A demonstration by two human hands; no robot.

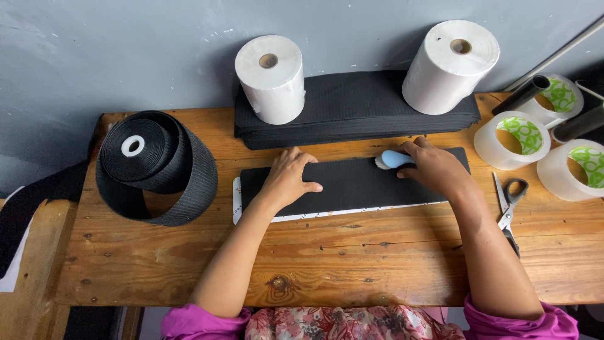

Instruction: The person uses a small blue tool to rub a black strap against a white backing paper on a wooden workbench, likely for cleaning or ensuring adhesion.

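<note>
Standing by the wooden counter (327, 264), I see a big coil of black ribbed webbing (157, 167) at the left. The left hand (288, 178) lies spread flat on a black rectangular fabric strip (352, 186) over a white board. The right hand (434, 167) grips a small light-blue brush (393, 160) on the strip's far edge. Grey-handled scissors (509, 204) lie farther right.

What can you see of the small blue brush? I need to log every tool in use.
The blue brush is small, with a smooth rounded light-blue handle that looks plastic and pale bristles at its left end. It lies low on the black fabric strip, bristles down, gripped by the right hand, whose fingers cover the handle's right end.
</note>
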